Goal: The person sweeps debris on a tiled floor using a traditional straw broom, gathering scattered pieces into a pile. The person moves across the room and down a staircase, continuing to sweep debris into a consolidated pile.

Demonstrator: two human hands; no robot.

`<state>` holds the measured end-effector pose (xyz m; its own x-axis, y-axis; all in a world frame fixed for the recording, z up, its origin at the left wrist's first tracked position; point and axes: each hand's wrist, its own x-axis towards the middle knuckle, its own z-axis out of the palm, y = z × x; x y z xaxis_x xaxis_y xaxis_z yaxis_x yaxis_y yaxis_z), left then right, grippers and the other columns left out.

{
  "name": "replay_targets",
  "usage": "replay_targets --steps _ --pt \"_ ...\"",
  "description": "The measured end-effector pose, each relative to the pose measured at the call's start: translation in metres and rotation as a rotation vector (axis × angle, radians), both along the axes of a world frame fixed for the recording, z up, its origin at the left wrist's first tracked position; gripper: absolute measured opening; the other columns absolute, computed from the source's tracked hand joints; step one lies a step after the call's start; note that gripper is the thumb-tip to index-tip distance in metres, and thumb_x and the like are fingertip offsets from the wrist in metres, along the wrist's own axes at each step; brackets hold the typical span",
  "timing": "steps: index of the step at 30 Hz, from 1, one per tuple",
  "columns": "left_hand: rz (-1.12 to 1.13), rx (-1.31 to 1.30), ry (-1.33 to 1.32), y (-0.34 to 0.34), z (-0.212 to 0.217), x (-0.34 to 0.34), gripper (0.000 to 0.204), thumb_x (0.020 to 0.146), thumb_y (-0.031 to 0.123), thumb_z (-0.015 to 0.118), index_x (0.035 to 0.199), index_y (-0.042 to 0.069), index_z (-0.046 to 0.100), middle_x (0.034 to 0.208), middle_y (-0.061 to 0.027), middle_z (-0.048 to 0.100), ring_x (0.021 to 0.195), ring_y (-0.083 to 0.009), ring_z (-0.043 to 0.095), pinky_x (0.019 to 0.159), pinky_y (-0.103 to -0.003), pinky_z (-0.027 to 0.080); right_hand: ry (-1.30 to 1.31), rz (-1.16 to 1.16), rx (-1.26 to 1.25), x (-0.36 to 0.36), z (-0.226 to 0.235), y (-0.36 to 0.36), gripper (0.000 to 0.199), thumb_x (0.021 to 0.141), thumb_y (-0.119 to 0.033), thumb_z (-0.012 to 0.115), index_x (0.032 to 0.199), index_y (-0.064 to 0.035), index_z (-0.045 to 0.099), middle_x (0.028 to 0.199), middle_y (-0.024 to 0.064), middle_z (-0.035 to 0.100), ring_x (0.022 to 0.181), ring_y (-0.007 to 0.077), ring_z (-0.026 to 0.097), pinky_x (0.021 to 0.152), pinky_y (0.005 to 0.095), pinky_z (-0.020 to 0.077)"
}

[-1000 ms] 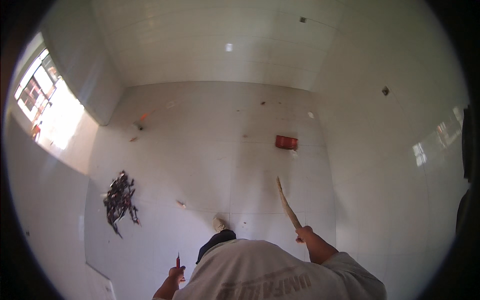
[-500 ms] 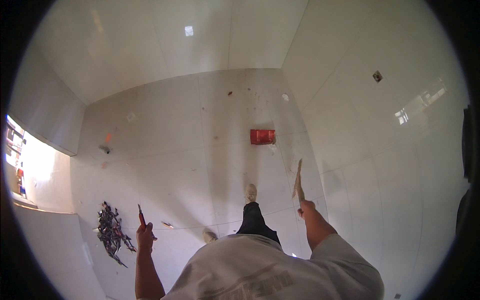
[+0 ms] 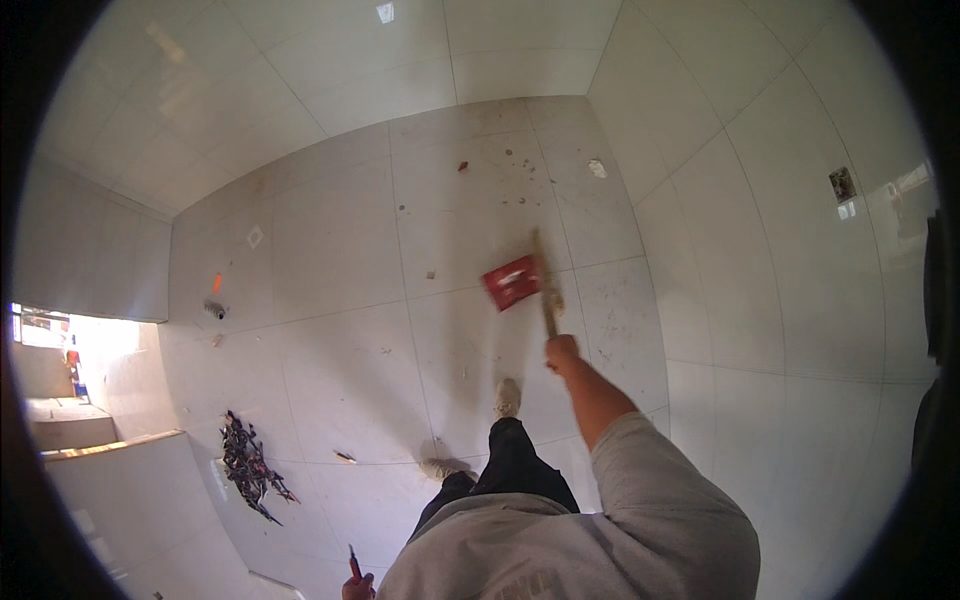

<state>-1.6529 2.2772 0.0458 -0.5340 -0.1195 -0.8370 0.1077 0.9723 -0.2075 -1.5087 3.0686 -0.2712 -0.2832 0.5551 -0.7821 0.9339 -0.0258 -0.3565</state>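
Since half a second earlier, the right hand (image 3: 562, 352) had been carried forward and up toward the centre of the frame, and the wooden stick (image 3: 545, 285) it held had been swung out over the red flat object (image 3: 512, 282) on the floor, while the left hand (image 3: 357, 585) had dropped to the bottom edge. The right fingers were seen clamped around the lower end of the stick, just right of centre. The stick was judged stiff, light and dry, best gripped low with a full fist as shown; whether its far end touched the red object could not be told. The left hand was closed on a thin red-tipped tool (image 3: 352, 562), small and light. Farther out, a dark tangle of scraps (image 3: 248, 468) lay at lower left on the white tiled floor (image 3: 330, 250).
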Motion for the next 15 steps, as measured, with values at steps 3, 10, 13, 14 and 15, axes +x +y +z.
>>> replay_targets --steps 3,10,13,14,15 --pt "0.58 0.24 0.086 0.083 0.04 -0.002 0.035 0.098 0.036 0.052 0.099 0.005 0.068 0.074 -0.0147 0.063 0.071 -0.0261 0.062 0.061 -0.043 0.048 0.12 0.66 0.037 -0.073 0.021 -0.061 0.02 0.08 -0.015 0.059 0.065 -0.0031 0.064 0.064 0.0157 0.065 0.051 0.0253 0.065 0.047 0.0424 0.0524" --pt "0.156 0.596 0.153 0.135 0.003 -0.028 0.036 0.1 0.034 0.048 0.104 0.004 0.067 0.079 -0.0139 0.064 0.074 -0.0258 0.061 0.065 -0.043 0.048 0.236 0.325 -0.313 -0.159 0.117 -0.165 0.034 0.08 -0.027 0.067 0.108 -0.0067 0.068 0.083 0.019 0.069 0.069 0.0311 0.068 0.061 0.0432 0.054" --pt "0.871 0.575 0.137 0.174 -0.016 -0.043 0.026 0.087 0.02 0.069 0.104 0.002 0.059 0.061 -0.006 0.057 0.049 -0.0208 0.055 0.045 -0.036 0.045 0.409 0.45 0.01 -0.158 0.154 -0.153 0.038 0.082 -0.03 0.067 0.113 -0.0082 0.067 0.099 0.0192 0.07 0.092 0.0346 0.068 0.079 0.044 0.0526" --pt "0.906 0.576 0.131 0.194 -0.009 -0.053 0.022 0.087 0.022 0.068 0.094 0.004 0.057 0.06 -0.0039 0.055 0.047 -0.0181 0.052 0.044 -0.034 0.044 0.341 0.452 -0.012 -0.161 0.167 -0.131 0.038 0.082 -0.031 0.066 0.112 -0.0084 0.067 0.104 0.0192 0.07 0.099 0.0353 0.066 0.084 0.0441 0.051" --pt "0.936 0.578 0.121 0.213 0.0 -0.064 0.022 0.088 0.023 0.068 0.084 0.005 0.055 0.058 -0.0018 0.052 0.045 -0.0154 0.049 0.043 -0.032 0.042 0.27 0.446 -0.032 -0.161 0.175 -0.107 0.038 0.082 -0.031 0.066 0.112 -0.0087 0.068 0.109 0.0191 0.069 0.106 0.0359 0.064 0.088 0.0441 0.0495"
